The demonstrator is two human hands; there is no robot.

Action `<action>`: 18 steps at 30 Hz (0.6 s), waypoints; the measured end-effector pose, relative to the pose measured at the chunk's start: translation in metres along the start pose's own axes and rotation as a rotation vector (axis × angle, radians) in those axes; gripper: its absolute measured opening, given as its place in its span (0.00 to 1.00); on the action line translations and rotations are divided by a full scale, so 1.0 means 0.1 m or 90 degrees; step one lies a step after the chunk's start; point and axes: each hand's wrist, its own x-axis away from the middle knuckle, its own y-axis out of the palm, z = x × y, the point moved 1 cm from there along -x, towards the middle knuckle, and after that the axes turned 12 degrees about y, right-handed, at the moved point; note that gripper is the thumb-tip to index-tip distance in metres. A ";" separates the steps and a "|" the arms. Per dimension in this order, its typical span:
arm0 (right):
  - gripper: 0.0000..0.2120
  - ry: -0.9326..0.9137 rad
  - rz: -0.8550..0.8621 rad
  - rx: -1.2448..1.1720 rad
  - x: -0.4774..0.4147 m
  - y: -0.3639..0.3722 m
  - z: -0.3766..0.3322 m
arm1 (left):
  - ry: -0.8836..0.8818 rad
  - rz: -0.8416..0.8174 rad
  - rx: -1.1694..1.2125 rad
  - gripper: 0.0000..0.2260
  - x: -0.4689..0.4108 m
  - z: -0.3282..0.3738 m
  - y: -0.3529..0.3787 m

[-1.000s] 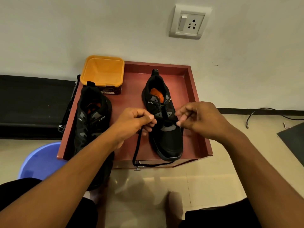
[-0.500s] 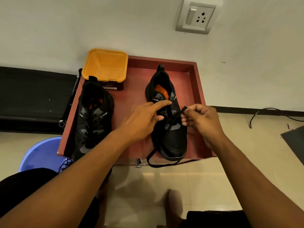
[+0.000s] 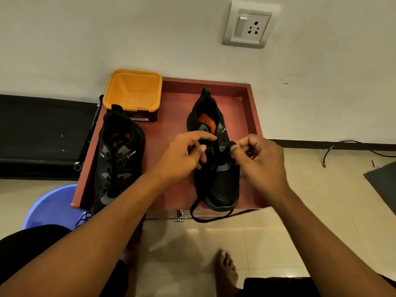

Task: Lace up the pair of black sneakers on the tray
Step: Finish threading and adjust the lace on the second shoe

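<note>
Hands working at the eyelets of one black sneaker.

Our right hand (image 3: pixel 261 159) is pinching one end of the black lace (image 3: pixel 203 220) just beside the eyelet row of the sneaker (image 3: pixel 220 185), which is lying toe toward us on the red tray (image 3: pixel 244 108). Our left hand (image 3: pixel 182 153) is stretching its forefinger across the same eyelets, the other fingers curled; we cannot tell whether they are gripping anything. Slack lace is looping over the tray's near edge. A second sneaker (image 3: pixel 117 155), its laces threaded, is lying well apart at the tray's left side, near a yellow tub (image 3: pixel 132 91).
</note>
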 end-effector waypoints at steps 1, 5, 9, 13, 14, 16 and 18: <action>0.04 -0.041 -0.019 0.032 0.10 0.04 -0.06 | -0.045 0.029 0.061 0.08 -0.01 0.04 0.01; 0.05 -0.127 -0.236 0.200 0.43 0.21 -0.18 | -0.227 -0.016 0.156 0.11 0.04 0.16 0.08; 0.06 -0.022 -0.213 0.203 0.23 -0.04 -0.03 | -0.281 -0.066 0.180 0.08 0.08 0.07 -0.04; 0.06 0.035 -0.122 0.169 -0.14 -0.28 0.15 | -0.280 -0.057 0.129 0.05 0.08 -0.03 -0.16; 0.04 0.037 -0.130 0.154 -0.20 -0.28 0.16 | -0.278 -0.054 0.111 0.05 0.08 -0.02 -0.14; 0.02 0.041 -0.181 0.128 -0.26 -0.22 0.17 | -0.280 -0.043 0.083 0.05 0.09 -0.03 -0.10; 0.03 0.042 -0.235 0.141 -0.27 -0.15 0.19 | -0.283 -0.032 0.073 0.05 0.08 -0.05 -0.07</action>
